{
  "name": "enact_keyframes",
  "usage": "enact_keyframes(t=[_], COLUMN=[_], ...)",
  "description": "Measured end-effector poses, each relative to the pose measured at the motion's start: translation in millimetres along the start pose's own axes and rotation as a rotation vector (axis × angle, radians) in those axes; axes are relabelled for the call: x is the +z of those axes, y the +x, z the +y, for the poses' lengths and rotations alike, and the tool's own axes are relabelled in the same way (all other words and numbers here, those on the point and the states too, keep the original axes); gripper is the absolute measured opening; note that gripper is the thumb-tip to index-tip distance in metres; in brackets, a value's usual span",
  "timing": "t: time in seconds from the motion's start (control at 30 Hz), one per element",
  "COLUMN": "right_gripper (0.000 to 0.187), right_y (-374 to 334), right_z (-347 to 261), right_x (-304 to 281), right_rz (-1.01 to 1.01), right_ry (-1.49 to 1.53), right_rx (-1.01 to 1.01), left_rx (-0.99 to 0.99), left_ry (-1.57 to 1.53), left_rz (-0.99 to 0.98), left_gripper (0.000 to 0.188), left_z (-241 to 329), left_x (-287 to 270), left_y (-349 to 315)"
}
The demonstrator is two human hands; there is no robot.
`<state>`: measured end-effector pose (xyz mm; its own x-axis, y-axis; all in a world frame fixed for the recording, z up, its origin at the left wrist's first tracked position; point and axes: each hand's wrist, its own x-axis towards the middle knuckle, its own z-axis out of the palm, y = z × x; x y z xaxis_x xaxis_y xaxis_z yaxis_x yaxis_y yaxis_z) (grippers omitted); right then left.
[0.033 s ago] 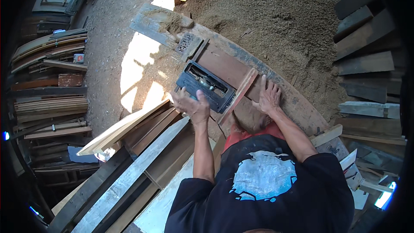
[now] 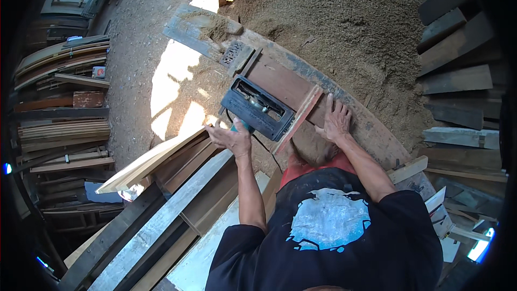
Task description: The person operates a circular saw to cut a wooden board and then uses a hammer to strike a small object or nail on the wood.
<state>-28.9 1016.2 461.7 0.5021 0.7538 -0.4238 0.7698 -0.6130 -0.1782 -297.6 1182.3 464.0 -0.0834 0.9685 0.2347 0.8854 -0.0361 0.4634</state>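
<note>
A power tool with a black rectangular base plate (image 2: 269, 125) lies with that plate facing up, its long slot baring metal parts. Some of its teal body (image 2: 239, 124) shows under the near left edge, and a black cord trails from it. Just beside this teal part, my left hand (image 2: 230, 139) is open, fingers apart, with nothing in it. Against the tool's right end stands a reddish wooden strip (image 2: 300, 118), set across a brown board (image 2: 280, 83). My right hand (image 2: 336, 119) rests open and flat on the wood right of the strip.
Beneath everything runs a long worn plank (image 2: 371, 132), with a perforated block (image 2: 232, 53) near its far end. A sawdust heap (image 2: 355, 27) spreads behind it. Stacked boards (image 2: 161, 221) lie near left; more planks (image 2: 458, 83) line the right side.
My left hand has drawn back from the base plate's near edge, slightly left and toward me. More of the teal body and cord shows. My right hand has stayed put.
</note>
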Motion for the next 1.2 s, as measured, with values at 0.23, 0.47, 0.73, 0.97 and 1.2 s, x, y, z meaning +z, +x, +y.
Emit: enact_keyframes(t=[0.23,0.47,0.73,0.97,1.2], right_gripper=[0.132,0.133,0.135,0.133,0.133], right_y=[-0.2,2.0,3.1,1.5,1.8], right_z=[-14.3,-5.1,-9.6,-5.9,-8.6], right_x=[-5.6,-5.6,1.3,5.0,6.6], right_rz=[-0.034,-0.079,-0.015,0.018,0.054], right_ry=[0.004,0.009,-0.022,-0.053,-0.042], right_rx=[-0.009,0.037,-0.006,-0.005,-0.013], left_rx=[-0.782,-0.738,-0.694,-0.689,-0.713], left_ry=[-0.945,-0.789,-0.657,-0.665,-0.958], left_rz=[-0.368,-0.357,-0.312,-0.332,-0.506], left_gripper=[0.051,0.043,0.055,0.055,0.050], left_z=[-113.7,-95.9,-100.5,-95.0,-115.9], left_x=[52.6,68.2,66.1,65.9,54.8], left_y=[6.8,-2.6,0.0,-2.8,5.0])
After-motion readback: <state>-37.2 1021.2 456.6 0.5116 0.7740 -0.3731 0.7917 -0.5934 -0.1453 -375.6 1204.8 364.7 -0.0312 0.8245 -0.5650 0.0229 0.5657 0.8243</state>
